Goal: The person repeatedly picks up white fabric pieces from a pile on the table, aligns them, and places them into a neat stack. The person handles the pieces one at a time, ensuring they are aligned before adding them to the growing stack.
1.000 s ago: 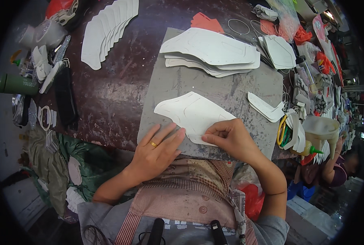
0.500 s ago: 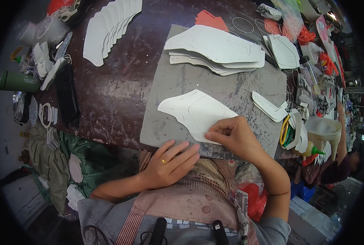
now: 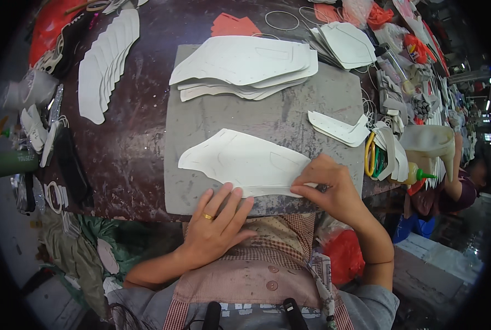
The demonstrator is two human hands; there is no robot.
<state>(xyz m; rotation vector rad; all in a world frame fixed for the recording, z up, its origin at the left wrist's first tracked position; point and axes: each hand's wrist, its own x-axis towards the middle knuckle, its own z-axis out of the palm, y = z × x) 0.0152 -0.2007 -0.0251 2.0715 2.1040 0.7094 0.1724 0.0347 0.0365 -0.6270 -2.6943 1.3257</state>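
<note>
Right hand (image 3: 333, 190) pinches near edge of flat white piece (image 3: 240, 159), covering its right corner; left hand (image 3: 213, 226) loosely spread, fingertips at same edge. Piece lies on scuffed grey board (image 3: 245, 118), markings faint. Beyond: curvy white stack (image 3: 240, 59), lower layers mostly hidden. Worktop (image 3: 127, 157) glossy, scratched.

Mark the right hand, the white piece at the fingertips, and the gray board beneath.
Right hand (image 3: 333, 188): head view, middle of the hand.
White piece (image 3: 245, 159): head view, middle of its face.
Gray board (image 3: 256, 117): head view, bare surface.
</note>
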